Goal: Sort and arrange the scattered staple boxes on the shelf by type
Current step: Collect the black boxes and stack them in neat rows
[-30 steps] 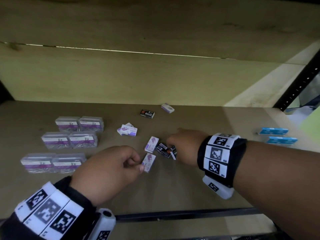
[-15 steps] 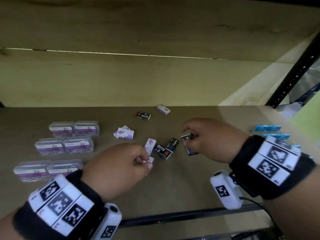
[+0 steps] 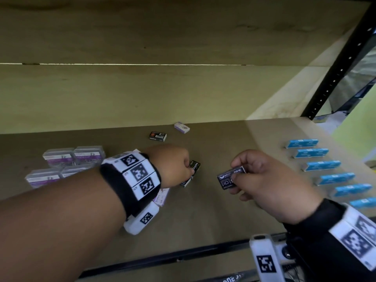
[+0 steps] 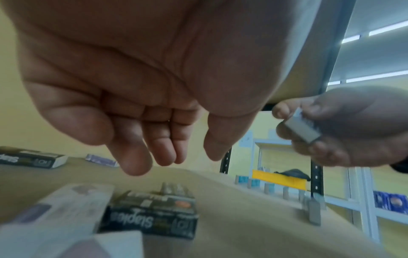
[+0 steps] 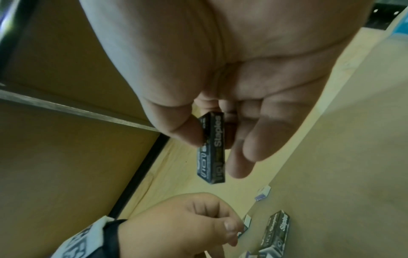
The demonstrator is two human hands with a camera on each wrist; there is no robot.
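Observation:
My right hand [image 3: 237,177] pinches a black staple box [image 3: 228,179] between thumb and fingers and holds it above the shelf; the right wrist view shows the same box [image 5: 212,148] end-on. Over a small cluster of black staple boxes [image 3: 195,166] at mid-shelf hovers my left hand [image 3: 189,169]. In the left wrist view its fingers [image 4: 137,157] hang relaxed and empty just above a black box [image 4: 152,220]. A purple-and-white staple box [image 3: 161,197] lies under my left wrist. One more black box [image 3: 158,136] and a purple-white box [image 3: 181,127] lie near the back.
Clear plastic boxes with purple labels [image 3: 73,157] are grouped at the left. A row of blue boxes [image 3: 323,165] runs along the shelf's right side. A black metal upright [image 3: 333,76] stands at the right, and the shelf's front rail [image 3: 162,259] runs below my arms.
My left hand no longer holds the purple-white box and has reached right to the black boxes. My right hand has lifted a black box and carried it rightward.

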